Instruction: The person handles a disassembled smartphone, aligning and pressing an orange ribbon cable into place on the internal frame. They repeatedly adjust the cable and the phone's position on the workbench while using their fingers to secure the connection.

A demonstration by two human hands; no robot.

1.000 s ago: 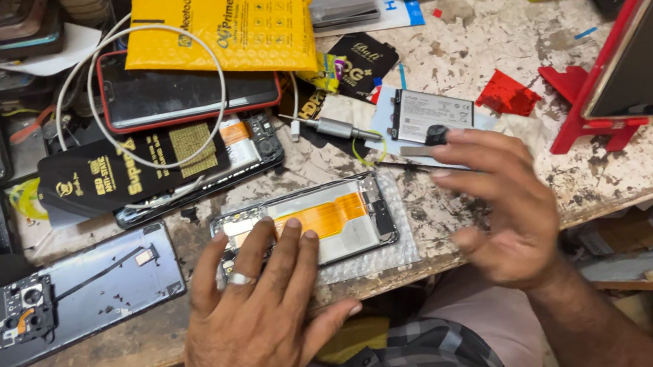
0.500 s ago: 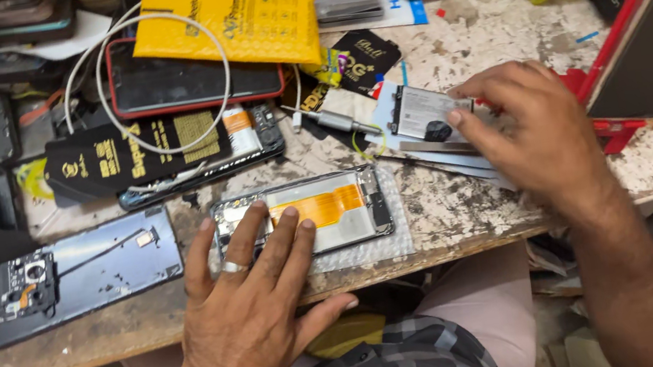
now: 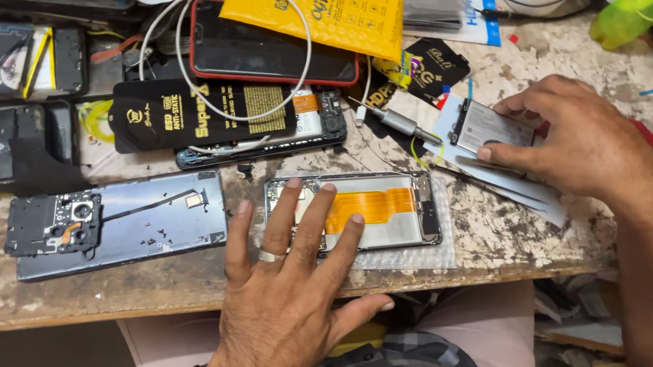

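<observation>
While my left hand (image 3: 292, 301) lies flat with fingers spread on the opened phone (image 3: 352, 212), pinning it to the table (image 3: 525, 240), my right hand (image 3: 587, 140) sits well to its right, fingers curled and pinched on a small grey battery (image 3: 491, 129) lying on pale sheets. The phone shows an orange flat cable across its middle and rests near the table's front edge, under my left fingertips. Compared with half a second ago, my right hand has drawn back slightly to the right, uncovering more of the battery; my left hand stays put. To the left lies a bluish back cover (image 3: 121, 223). Behind it sits a flat black package (image 3: 199, 109) with gold lettering, and farther back a yellow rectangular package (image 3: 317, 4) tilts over a red-edged phone (image 3: 263, 50) looped by a white cable (image 3: 183, 32).
</observation>
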